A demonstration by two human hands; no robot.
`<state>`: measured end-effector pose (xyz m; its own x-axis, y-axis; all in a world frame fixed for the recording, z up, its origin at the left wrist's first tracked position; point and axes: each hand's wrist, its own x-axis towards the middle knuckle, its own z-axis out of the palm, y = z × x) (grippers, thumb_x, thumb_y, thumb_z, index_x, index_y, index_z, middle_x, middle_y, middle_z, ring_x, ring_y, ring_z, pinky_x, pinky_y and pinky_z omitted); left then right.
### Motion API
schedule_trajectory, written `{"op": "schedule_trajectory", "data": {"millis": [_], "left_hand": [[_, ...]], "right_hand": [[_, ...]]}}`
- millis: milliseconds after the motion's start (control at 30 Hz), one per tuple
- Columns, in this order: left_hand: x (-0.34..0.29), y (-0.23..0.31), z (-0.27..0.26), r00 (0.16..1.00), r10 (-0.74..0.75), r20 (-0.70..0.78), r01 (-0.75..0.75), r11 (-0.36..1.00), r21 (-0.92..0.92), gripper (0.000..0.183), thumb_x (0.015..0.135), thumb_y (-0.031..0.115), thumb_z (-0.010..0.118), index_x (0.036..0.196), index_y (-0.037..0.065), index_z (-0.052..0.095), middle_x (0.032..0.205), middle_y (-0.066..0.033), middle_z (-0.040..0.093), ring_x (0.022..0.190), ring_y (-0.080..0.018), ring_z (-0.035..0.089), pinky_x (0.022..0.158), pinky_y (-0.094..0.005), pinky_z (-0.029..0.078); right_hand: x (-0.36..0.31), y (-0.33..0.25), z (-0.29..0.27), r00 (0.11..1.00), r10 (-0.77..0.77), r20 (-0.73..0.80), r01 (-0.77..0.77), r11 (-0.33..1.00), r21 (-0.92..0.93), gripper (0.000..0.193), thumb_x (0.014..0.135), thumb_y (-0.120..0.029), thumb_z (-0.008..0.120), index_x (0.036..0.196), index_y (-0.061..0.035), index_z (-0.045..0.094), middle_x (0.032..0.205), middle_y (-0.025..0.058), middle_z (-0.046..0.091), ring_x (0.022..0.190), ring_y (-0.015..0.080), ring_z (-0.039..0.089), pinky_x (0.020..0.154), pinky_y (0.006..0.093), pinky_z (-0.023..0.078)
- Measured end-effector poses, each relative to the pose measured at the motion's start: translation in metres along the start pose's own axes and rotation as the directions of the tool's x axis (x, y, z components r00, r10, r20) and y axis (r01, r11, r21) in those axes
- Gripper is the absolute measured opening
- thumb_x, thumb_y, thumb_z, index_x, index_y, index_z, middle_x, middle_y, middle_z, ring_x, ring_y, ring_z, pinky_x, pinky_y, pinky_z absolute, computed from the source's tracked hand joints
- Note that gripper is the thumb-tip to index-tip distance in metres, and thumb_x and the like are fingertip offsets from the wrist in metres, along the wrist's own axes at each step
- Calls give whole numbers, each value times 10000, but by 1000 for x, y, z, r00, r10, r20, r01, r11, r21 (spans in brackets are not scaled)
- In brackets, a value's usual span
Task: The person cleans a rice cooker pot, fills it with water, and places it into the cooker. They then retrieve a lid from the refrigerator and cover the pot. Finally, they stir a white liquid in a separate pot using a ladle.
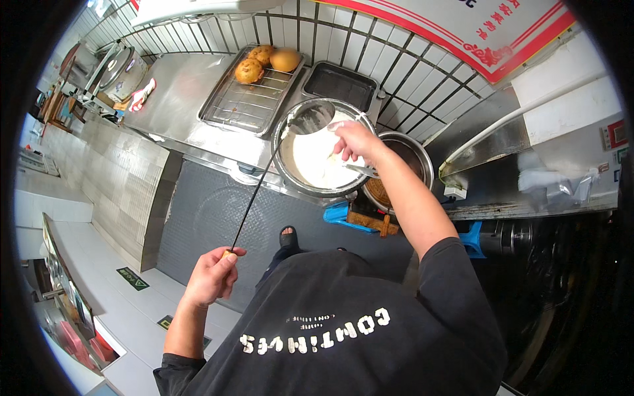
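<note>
My left hand (pixel 215 272), low on the left, is closed round the wooden-tipped end of a long-handled ladle (pixel 254 193). Its thin dark handle slants up to the large metal bowl (pixel 282 173), where the ladle's rounded metal head hangs over the far left of the bowl. White batter (pixel 310 157) fills much of that bowl. Above it is my right hand (pixel 356 142), fingers curled in and close to the ladle head; whatever they may hold is hidden. A metal spoon (pixel 363 171) leans on the bowl's near right rim, below my right hand.
A wire-racked tray (pixel 247 105) holds three round browned fried pieces (pixel 249 70). Behind the bowl sits a dark rectangular tray (pixel 340 86). A second metal pot (pixel 422 162) stands under my right forearm. A blue stool (pixel 338 212) is below the counter (pixel 175 92).
</note>
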<state>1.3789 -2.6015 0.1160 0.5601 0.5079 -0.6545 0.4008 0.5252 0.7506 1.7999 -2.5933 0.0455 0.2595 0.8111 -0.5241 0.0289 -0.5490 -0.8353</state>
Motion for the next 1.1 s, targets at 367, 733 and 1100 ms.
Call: {"op": "schedule_trajectory", "data": {"millis": [367,733,1100], "left_hand": [[9,-9,4,993,58,-107,-38,982,185,353,977,255,586,1174,-38,572,624,9,514,491,-60,484,428,-228,360],[12,-19,15,892,416,-175,-137,619,773,345,911,248,648,1164,18,602,822,-169,681,751,-348,674,687,-397,519],[13,-16,24,876,464,-129,-141,503,853,331,893,239,660,1158,49,607,846,-167,694,800,-357,683,701,-423,537]], "right_hand": [[-16,19,22,1000,-2,-12,-4,891,-454,269,924,-208,441,1056,-43,608,753,85,702,563,178,644,558,342,504],[-29,-9,36,977,-188,-98,182,981,-64,569,908,-97,439,1472,-120,369,710,126,645,510,185,601,470,311,481],[-32,-3,53,953,-238,190,254,965,-67,595,855,-95,437,1450,-85,415,700,86,642,472,120,558,443,261,437]]}}
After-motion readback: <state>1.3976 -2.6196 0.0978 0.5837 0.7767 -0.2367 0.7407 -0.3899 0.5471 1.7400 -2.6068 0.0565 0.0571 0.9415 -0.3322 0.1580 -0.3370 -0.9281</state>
